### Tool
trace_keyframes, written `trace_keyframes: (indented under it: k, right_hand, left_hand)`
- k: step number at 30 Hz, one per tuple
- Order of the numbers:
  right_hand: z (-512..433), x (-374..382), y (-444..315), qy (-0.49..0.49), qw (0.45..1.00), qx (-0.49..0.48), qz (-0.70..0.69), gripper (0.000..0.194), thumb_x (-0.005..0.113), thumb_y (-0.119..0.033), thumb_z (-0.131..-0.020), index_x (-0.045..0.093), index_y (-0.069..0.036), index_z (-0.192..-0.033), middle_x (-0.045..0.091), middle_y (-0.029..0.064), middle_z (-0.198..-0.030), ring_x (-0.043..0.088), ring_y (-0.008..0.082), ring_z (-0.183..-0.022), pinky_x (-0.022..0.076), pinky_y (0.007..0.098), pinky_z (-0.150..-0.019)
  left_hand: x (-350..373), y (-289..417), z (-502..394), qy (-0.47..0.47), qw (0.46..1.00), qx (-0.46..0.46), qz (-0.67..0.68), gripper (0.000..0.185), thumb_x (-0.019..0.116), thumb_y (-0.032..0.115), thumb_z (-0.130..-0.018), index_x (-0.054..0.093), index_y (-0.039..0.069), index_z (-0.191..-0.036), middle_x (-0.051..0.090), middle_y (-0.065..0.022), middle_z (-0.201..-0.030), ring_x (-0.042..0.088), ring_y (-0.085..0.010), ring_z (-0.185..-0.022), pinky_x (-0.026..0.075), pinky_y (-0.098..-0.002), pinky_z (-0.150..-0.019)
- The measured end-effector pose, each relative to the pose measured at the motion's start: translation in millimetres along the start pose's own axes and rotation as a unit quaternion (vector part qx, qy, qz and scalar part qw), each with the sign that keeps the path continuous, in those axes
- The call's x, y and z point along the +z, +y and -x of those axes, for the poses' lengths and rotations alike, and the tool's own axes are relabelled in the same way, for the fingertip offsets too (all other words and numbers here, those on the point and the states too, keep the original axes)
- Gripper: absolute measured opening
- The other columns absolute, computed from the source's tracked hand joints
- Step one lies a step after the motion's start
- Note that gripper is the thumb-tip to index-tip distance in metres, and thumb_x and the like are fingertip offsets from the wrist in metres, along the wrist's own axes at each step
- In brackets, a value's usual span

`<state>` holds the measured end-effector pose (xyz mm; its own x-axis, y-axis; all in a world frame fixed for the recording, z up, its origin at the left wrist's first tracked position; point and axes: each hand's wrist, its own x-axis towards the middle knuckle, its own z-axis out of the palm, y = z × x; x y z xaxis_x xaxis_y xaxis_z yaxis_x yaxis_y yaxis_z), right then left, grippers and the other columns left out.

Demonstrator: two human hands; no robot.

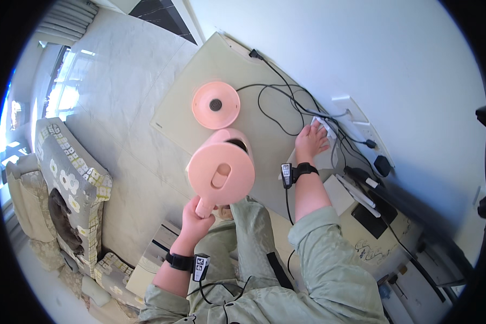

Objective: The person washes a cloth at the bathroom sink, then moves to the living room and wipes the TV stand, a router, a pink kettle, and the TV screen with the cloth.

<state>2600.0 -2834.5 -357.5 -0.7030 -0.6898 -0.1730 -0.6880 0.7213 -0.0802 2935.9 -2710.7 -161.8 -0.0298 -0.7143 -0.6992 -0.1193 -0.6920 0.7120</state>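
My left hand grips the handle of a pink electric kettle, whose lid with an oval recess faces up at me. Just beyond the kettle, its round pink power base sits on the pale table, a dark connector at its middle. My right hand is at the wall side of the table, fingers spread, against a crumpled white tissue or wrapper. How far the fingers press on it I cannot tell. A black strap with a small device circles each wrist.
Black cables coil across the table, one with a loose plug. Wall sockets hold plugs and an adapter. A black tablet-like object lies at the right, beside white flat items. A patterned sofa with a dark-furred animal stands left.
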Motion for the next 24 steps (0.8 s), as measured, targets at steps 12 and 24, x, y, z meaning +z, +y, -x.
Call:
trace_keyframes:
  k: [12, 24]
  right_hand:
    - [41, 15, -19, 0.087, 0.967, -0.239, 0.018, 0.044, 0.052, -0.037, -0.089, 0.057, -0.021, -0.129, 0.052, 0.0103, -0.127, 0.043, 0.0398, -0.120, 0.0184, 0.0681, -0.106]
    - [248, 34, -65, -0.096, 0.961, -0.259, 0.012, 0.048, 0.059, -0.040, -0.082, 0.059, -0.023, -0.126, 0.052, 0.0055, -0.130, 0.043, 0.0349, -0.123, 0.0167, 0.0664, -0.110]
  left_hand:
    - [-66, 5, -20, -0.146, 0.988, 0.011, -0.039, 0.044, 0.061, -0.006, -0.066, 0.061, 0.004, -0.109, 0.061, -0.0034, -0.101, 0.058, -0.0131, -0.091, 0.047, -0.0284, -0.081]
    - [-158, 101, -44, -0.292, 0.943, -0.048, -0.154, 0.033, 0.062, -0.004, -0.067, 0.063, 0.004, -0.099, 0.063, -0.0003, -0.087, 0.059, -0.0092, -0.079, 0.049, -0.0263, -0.071]
